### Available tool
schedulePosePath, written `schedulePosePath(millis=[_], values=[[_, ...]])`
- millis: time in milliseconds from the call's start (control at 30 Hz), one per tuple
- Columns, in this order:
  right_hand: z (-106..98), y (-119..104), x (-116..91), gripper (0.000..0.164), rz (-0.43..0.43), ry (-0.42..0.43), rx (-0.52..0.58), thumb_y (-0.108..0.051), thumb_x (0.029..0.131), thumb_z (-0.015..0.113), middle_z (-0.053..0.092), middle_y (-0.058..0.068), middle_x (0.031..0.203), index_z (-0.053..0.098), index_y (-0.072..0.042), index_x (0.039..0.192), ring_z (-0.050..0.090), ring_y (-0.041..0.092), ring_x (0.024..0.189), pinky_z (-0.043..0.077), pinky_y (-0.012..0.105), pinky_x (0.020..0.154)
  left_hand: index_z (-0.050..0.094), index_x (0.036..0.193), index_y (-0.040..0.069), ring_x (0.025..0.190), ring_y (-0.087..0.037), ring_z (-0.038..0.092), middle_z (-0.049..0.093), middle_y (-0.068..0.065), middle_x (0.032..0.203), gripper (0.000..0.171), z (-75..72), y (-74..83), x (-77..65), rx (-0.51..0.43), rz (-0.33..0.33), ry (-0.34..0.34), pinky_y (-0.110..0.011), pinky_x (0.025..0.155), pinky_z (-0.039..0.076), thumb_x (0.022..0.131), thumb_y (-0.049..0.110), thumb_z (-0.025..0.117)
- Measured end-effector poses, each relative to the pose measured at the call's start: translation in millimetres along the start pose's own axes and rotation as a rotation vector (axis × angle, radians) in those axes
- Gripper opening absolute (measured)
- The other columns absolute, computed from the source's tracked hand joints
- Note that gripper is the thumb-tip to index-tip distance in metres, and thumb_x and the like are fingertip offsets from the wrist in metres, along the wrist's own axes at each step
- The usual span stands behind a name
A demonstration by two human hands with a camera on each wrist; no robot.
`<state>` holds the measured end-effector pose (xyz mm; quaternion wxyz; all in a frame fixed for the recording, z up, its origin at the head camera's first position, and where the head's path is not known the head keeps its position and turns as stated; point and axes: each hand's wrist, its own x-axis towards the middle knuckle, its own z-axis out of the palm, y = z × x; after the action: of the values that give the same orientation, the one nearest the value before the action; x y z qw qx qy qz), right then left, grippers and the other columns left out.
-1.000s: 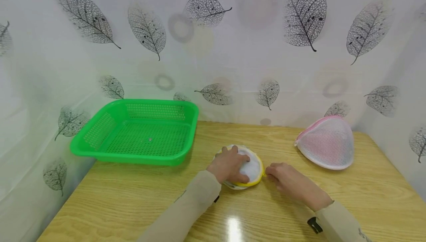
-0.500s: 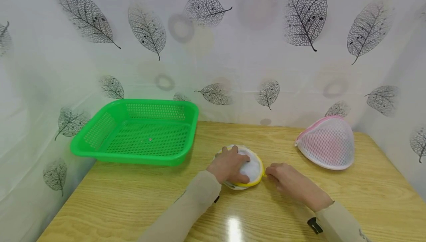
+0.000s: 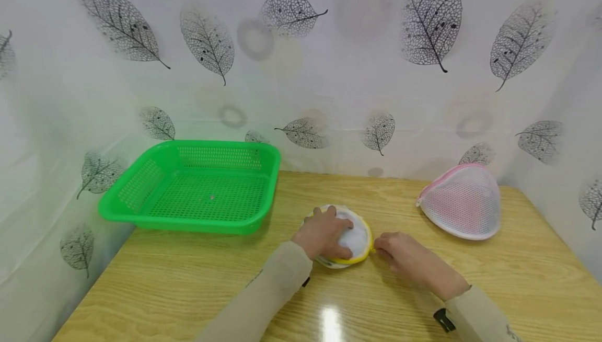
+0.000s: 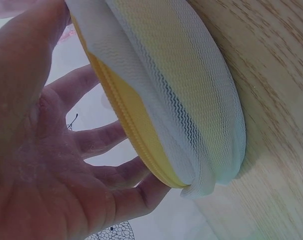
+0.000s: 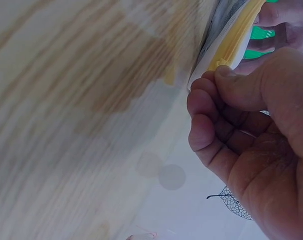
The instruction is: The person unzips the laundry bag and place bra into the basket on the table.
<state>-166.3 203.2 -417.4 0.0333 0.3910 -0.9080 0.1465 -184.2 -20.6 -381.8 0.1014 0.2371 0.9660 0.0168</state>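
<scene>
A round white mesh laundry bag [image 3: 354,240] with a yellow zipper [image 4: 122,110] round its edge lies on the wooden table. My left hand [image 3: 324,233] rests on top of it with fingers spread, pressing it down. From the left wrist, the fingertips [image 4: 159,184] meet the bag's top by the zipper, and layered mesh shows at its side. At the bag's right edge, my right hand [image 3: 406,258] pinches the small yellow zipper pull [image 5: 222,63] between thumb and forefinger. The other fingers of that hand are curled in. Part of the bag is hidden under my left hand.
On the left stands a green plastic basket [image 3: 188,224] with perforated sides and a small pinkish speck inside. A white mesh bag with pink trim [image 3: 463,203] lies at the back right. Behind the table [image 3: 197,289] hangs a leaf-printed curtain [image 3: 329,86].
My right hand has shifted very slightly toward the table's front with the zipper pull. My left hand stays in place on the mesh laundry bag.
</scene>
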Motion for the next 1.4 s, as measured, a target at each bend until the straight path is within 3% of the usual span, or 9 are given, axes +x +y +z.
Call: schedulePosePath(millis=[1400], values=[[0.0,-5.8,-1.7,0.014,-0.017,-0.018,0.047,0.002,0.090,0.069,0.064,-0.005,0.080,0.068,-0.011,0.087,0.058,0.001,0.074,0.053,0.026,0.066,0.061,0.139,0.036,0.109,-0.033,0.057,0.057,-0.008,0.137,0.061,2.0,-0.5,-0.4,0.003,0.002,0.018,-0.046,0.080,0.055,0.084,0.058,0.073]])
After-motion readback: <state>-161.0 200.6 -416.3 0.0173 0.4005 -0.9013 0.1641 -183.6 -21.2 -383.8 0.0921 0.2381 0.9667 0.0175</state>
